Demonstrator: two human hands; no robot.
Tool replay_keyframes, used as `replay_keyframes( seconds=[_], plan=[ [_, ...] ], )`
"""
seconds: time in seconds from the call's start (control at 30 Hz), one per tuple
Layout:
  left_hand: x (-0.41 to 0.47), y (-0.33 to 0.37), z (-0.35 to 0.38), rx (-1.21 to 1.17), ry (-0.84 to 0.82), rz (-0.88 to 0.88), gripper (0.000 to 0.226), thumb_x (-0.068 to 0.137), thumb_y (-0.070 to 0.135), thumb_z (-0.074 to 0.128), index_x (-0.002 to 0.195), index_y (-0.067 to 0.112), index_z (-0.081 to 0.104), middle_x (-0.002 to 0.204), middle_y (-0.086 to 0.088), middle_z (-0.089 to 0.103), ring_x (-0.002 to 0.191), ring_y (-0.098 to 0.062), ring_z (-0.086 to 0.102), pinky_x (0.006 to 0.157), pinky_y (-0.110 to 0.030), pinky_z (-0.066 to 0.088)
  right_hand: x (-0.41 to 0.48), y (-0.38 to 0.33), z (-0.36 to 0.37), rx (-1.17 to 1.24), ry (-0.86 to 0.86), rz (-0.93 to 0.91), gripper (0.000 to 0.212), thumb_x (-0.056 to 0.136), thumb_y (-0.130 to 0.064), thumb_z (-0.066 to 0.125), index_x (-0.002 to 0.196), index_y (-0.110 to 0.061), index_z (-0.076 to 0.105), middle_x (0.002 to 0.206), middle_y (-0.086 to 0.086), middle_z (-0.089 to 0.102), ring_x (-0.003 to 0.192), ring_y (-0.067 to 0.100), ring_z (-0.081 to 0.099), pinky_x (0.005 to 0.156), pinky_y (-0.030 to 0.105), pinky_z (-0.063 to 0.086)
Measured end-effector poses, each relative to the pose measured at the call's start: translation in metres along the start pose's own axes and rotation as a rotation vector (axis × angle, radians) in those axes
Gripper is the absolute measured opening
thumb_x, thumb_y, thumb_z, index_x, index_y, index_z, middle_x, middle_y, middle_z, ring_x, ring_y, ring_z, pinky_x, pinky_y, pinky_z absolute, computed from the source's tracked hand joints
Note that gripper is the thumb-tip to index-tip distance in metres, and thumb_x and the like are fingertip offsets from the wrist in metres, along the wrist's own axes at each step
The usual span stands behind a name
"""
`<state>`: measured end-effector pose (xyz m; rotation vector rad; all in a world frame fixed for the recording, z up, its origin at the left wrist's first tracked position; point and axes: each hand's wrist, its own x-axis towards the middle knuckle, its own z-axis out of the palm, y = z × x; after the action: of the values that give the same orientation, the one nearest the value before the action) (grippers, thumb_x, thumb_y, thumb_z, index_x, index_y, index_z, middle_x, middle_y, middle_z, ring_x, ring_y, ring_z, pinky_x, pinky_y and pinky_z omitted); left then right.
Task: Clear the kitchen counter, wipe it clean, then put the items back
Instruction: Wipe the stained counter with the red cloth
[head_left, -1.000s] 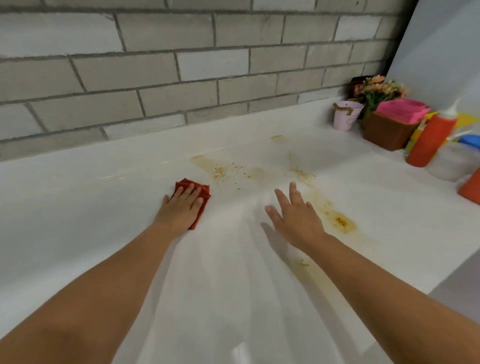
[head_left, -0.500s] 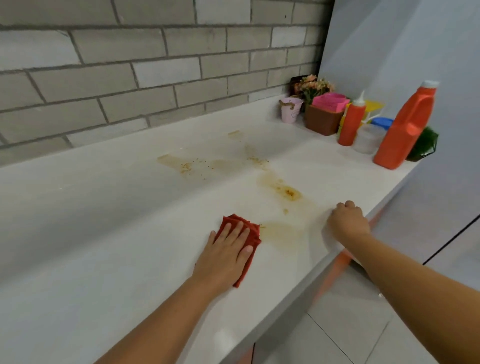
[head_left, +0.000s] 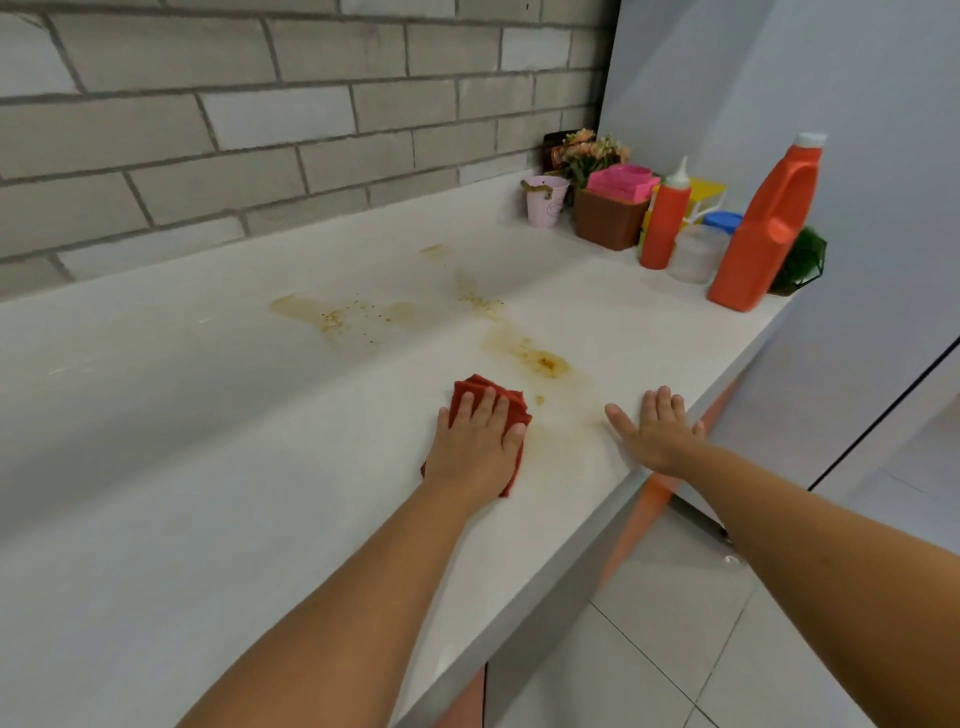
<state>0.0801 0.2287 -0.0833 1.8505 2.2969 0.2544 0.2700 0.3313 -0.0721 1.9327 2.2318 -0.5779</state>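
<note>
My left hand presses flat on a folded red cloth on the white counter, fingers straight. Just right of the cloth lies a faint brown smear. A darker brown stain sits beyond it, and two more stains lie farther back. My right hand rests flat on the counter near its front edge, fingers spread, holding nothing.
At the far right end stand a large orange jug, a red squeeze bottle, a clear tub, a brown box with pink paper, a pink cup and flowers. A brick wall backs the counter; tiled floor lies right.
My left hand has slid the cloth to the right and toward the front edge, up to the stains. My right hand, curled at the edge half a second ago, now lies flat.
</note>
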Motion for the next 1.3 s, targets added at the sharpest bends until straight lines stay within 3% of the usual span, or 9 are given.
replay_keyframes(
  seconds=[0.17,0.33,0.47,0.6,0.77,0.9,1.13,1.3],
  plan=[
    [-0.072,0.019,0.006,-0.003,-0.043,0.136,0.054,0.1,0.045,0.01,0.149,0.025,0.004,0.158,0.009,-0.002,0.145,-0.012,-0.008,0.116,-0.034,-0.009,-0.005,-0.004,-0.005,0.011,-0.039,0.012,0.089,0.088,-0.07,0.011,0.149,-0.009,-0.012,0.156,0.007,-0.02,0.145,0.022,-0.017,0.116,0.049,-0.004],
    [-0.078,-0.045,-0.013,0.019,0.001,-0.075,0.055,0.099,0.044,0.006,0.15,0.023,0.005,0.158,0.008,-0.002,0.146,-0.011,-0.004,0.117,-0.036,-0.004,-0.008,-0.003,-0.007,-0.006,-0.056,-0.002,0.091,0.087,-0.071,0.011,0.149,-0.009,-0.014,0.156,0.006,-0.021,0.145,0.021,-0.019,0.117,0.049,-0.004],
    [-0.041,-0.074,-0.021,0.017,0.011,-0.215,0.053,0.101,0.037,0.013,0.15,0.019,0.009,0.159,0.003,0.003,0.146,-0.017,0.0,0.117,-0.042,0.002,-0.005,-0.001,-0.005,-0.073,-0.056,-0.006,0.094,0.086,-0.073,0.01,0.148,-0.008,-0.016,0.156,0.008,-0.022,0.144,0.023,-0.019,0.116,0.047,-0.008],
    [-0.001,-0.029,-0.011,0.013,0.017,-0.265,0.055,0.101,0.039,0.012,0.15,0.016,0.008,0.159,-0.001,0.003,0.146,-0.022,0.0,0.118,-0.043,0.001,-0.003,0.003,-0.005,-0.095,-0.067,-0.04,0.096,0.084,-0.075,0.01,0.147,-0.007,-0.017,0.155,0.009,-0.023,0.144,0.024,-0.02,0.116,0.047,-0.008],
    [-0.051,0.04,0.01,0.011,0.008,-0.086,0.055,0.1,0.045,0.01,0.15,0.023,0.004,0.158,0.007,-0.001,0.146,-0.014,-0.006,0.117,-0.034,-0.006,-0.004,0.012,-0.01,-0.118,-0.095,-0.114,0.096,0.084,-0.076,0.01,0.147,-0.009,-0.017,0.155,0.009,-0.024,0.144,0.025,-0.02,0.115,0.05,-0.008],
    [-0.065,0.022,0.004,0.037,0.024,-0.114,0.051,0.1,0.043,0.011,0.149,0.028,0.006,0.157,0.012,0.001,0.145,-0.008,-0.003,0.117,-0.035,-0.006,-0.004,0.015,-0.01,-0.136,-0.092,-0.145,0.098,0.083,-0.077,0.01,0.146,-0.008,-0.019,0.154,0.01,-0.025,0.144,0.026,-0.021,0.115,0.05,-0.008],
    [0.019,-0.016,-0.008,0.03,0.056,-0.373,0.053,0.101,0.037,0.012,0.15,0.016,0.012,0.159,-0.002,0.006,0.146,-0.023,0.004,0.117,-0.044,0.003,-0.001,0.018,-0.008,-0.131,-0.088,-0.181,0.101,0.082,-0.078,0.012,0.146,-0.007,-0.019,0.154,0.012,-0.026,0.143,0.027,-0.023,0.115,0.048,-0.01],
    [-0.014,0.048,0.008,-0.007,0.046,-0.21,0.054,0.101,0.041,0.011,0.15,0.02,0.008,0.159,0.002,0.003,0.146,-0.019,0.0,0.119,-0.036,0.003,-0.001,0.019,-0.009,-0.14,-0.091,-0.194,0.102,0.081,-0.079,0.013,0.146,-0.007,-0.019,0.154,0.012,-0.026,0.143,0.027,-0.023,0.115,0.049,-0.01]
  ],
)
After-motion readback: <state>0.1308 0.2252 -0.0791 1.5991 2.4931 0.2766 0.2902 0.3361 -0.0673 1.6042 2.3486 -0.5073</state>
